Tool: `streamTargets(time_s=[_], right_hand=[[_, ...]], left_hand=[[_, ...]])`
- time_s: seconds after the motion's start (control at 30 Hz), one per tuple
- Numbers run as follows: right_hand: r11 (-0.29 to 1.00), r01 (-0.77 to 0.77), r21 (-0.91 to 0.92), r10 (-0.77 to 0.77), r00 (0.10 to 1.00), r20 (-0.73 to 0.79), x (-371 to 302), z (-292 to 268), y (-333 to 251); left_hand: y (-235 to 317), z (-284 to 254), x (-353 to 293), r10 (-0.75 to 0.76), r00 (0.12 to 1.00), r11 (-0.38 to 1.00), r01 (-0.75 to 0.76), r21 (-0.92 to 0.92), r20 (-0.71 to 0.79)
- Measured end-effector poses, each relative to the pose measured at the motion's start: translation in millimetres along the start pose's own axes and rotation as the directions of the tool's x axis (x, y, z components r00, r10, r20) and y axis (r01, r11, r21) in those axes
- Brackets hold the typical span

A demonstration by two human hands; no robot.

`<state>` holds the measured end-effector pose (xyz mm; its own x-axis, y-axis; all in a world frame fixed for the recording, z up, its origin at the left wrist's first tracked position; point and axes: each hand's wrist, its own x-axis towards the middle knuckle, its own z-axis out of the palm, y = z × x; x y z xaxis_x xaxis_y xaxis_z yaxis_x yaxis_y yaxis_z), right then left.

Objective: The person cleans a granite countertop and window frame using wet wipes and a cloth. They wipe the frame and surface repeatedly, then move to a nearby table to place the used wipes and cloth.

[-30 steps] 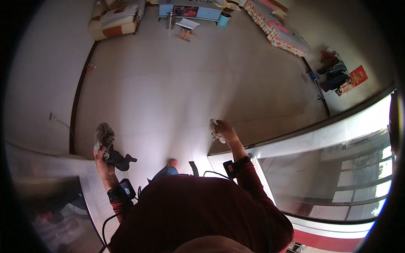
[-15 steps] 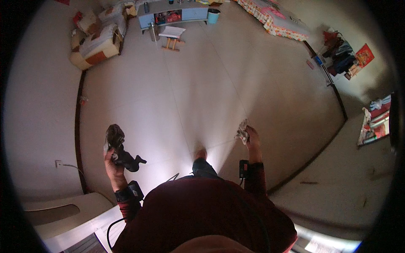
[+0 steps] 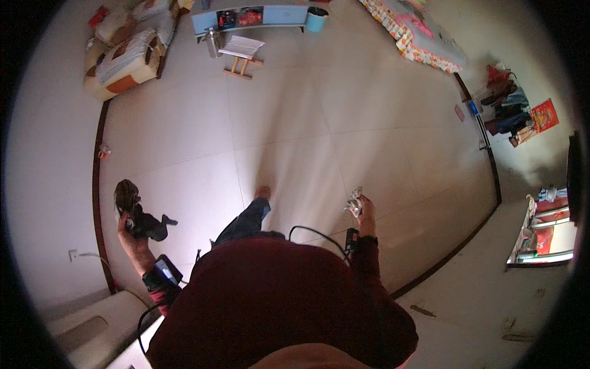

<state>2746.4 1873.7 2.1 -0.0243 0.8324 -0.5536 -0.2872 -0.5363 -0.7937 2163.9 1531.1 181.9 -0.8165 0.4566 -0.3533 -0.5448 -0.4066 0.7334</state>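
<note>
My left hand grips a bundle of dark crumpled cloth out to my left, near the wall. A dark piece of it hangs toward the right. My right hand holds a small crumpled light-coloured wad in front of me on the right. Both wrists wear dark straps with a small black device. One leg in blue jeans steps forward onto the pale tiled floor.
Far ahead stand a low blue shelf unit, a small wooden stool and a teal bin. Cushioned seats sit at far left. A bed with a patterned cover lies far right. A white surface is at lower left.
The view has swung from a windowed wall toward the open room. Both hands keep their loads, and my leg has stepped forward.
</note>
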Motion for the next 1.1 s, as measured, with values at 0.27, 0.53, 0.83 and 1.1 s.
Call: streamTargets(time_s=[0.27, 0.53, 0.83, 1.1], right_hand=[[0.865, -0.249, -0.436, 0.136, 0.952, -0.274, -187, -190, -87], [0.786, -0.389, -0.48, 0.153, 0.875, -0.46, -281, -274, -206], [0.768, -0.289, -0.572, 0.154, 0.95, -0.273, -70, -302, -421], [0.56, 0.329, -0.76, -0.005, 0.919, 0.394, 128, -102, -581]], left_hand=[[28, 181, -79, -0.039, 0.982, 0.999, 0.039, 0.0, 0.183], [54, 378, -166, -0.117, 0.87, 0.988, 0.053, 0.145, 0.479], [42, 598, -267, -0.008, 0.978, 1.0, 0.008, -0.001, 0.206], [88, 615, -304, 0.163, 0.977, 0.978, -0.179, -0.111, -0.141]])
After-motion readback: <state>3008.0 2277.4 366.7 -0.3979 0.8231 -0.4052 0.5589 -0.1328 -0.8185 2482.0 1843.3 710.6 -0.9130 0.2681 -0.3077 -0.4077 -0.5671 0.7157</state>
